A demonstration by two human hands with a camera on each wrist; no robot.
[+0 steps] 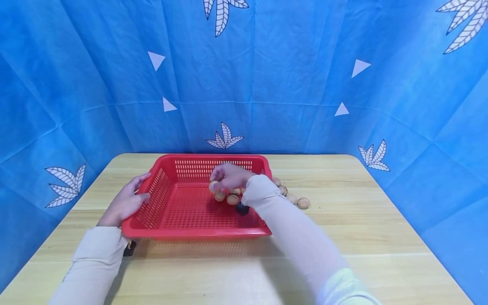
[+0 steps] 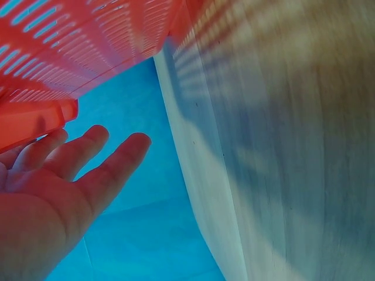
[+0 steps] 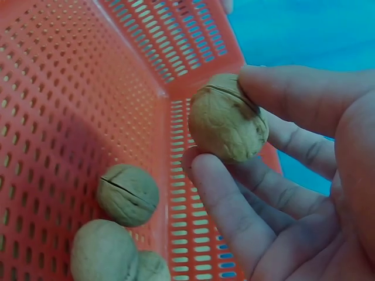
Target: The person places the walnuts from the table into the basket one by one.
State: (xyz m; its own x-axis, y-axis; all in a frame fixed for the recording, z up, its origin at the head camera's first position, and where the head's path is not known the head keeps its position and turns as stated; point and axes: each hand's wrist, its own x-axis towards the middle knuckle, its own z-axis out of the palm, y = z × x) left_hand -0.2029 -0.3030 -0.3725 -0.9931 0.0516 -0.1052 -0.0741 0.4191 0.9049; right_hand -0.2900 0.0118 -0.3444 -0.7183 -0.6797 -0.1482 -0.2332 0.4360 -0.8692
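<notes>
Right hand (image 1: 231, 176) pinches one walnut (image 3: 227, 122) over the red basket (image 1: 184, 208). Left hand (image 1: 126, 203), fingers spread, touches the basket.

Head view faces forward and down; close wrist views share the red basket (image 1: 187, 207), left seemingly from below, right looking in.

Some walnuts (image 1: 233, 199) lie inside the basket (image 1: 198, 233), other walnuts (image 1: 303, 203) on the table (image 1: 381, 237) to its right.
</notes>
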